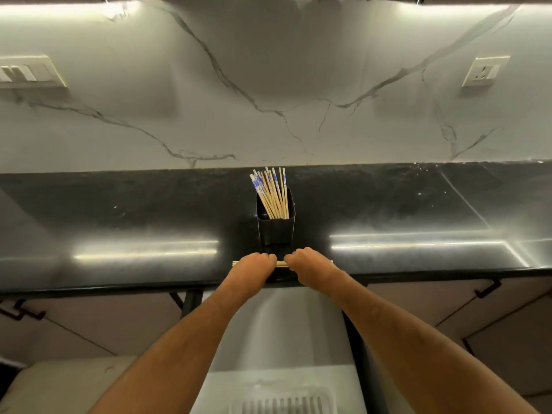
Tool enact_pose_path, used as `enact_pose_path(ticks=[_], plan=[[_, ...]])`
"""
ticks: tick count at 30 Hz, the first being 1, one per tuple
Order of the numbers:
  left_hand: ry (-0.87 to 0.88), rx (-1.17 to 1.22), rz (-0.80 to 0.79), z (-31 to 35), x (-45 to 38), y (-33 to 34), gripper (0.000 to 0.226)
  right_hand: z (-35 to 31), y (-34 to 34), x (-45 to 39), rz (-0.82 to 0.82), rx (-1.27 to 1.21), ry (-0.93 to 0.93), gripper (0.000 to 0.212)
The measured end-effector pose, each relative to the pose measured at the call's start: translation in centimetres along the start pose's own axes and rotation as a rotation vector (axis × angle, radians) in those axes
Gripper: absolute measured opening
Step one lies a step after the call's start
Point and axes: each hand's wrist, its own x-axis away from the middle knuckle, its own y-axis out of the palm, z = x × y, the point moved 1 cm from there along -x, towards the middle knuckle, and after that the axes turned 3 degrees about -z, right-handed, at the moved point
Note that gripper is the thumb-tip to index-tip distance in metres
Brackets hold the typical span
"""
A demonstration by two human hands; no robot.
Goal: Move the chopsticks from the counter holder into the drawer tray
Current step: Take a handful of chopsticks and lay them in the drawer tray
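Observation:
A black square holder (pixel 276 230) stands upright on the dark counter (pixel 119 216), with several wooden chopsticks (pixel 273 192) with blue-and-white tops sticking out of it. Just in front of the holder, near the counter's front edge, both hands grip a horizontal bundle of chopsticks (pixel 281 264). My left hand (pixel 254 265) is closed on the bundle's left part and my right hand (pixel 307 264) on its right part. Only the bundle's ends and a short middle stretch show. Below my arms an open drawer (pixel 286 330) shows a white tray (pixel 283 392) at the bottom edge.
A marble backsplash rises behind the counter, with a switch plate (pixel 28 73) at left and a socket (pixel 484 71) at right. Cabinet doors with dark handles (pixel 488 289) flank the drawer. The tray has a ribbed section (pixel 283 404).

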Motion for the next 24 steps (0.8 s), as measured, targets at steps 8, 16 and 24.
enact_pose_path(ticks=[8, 16, 24], plan=[[0.05, 0.163, 0.03, 2.4, 7.8, 7.5, 0.012, -4.2, 8.3, 5.0, -0.063, -0.044, 0.004, 0.02], [0.153, 0.065, -0.141, 5.6, 13.7, 14.7, 0.026, -7.6, 16.4, 10.4, -0.183, -0.055, -0.027, 0.028], [0.138, 0.093, -0.209, 7.9, 17.6, 19.8, 0.028, -9.1, 20.6, 13.4, -0.218, 0.002, -0.068, 0.018]])
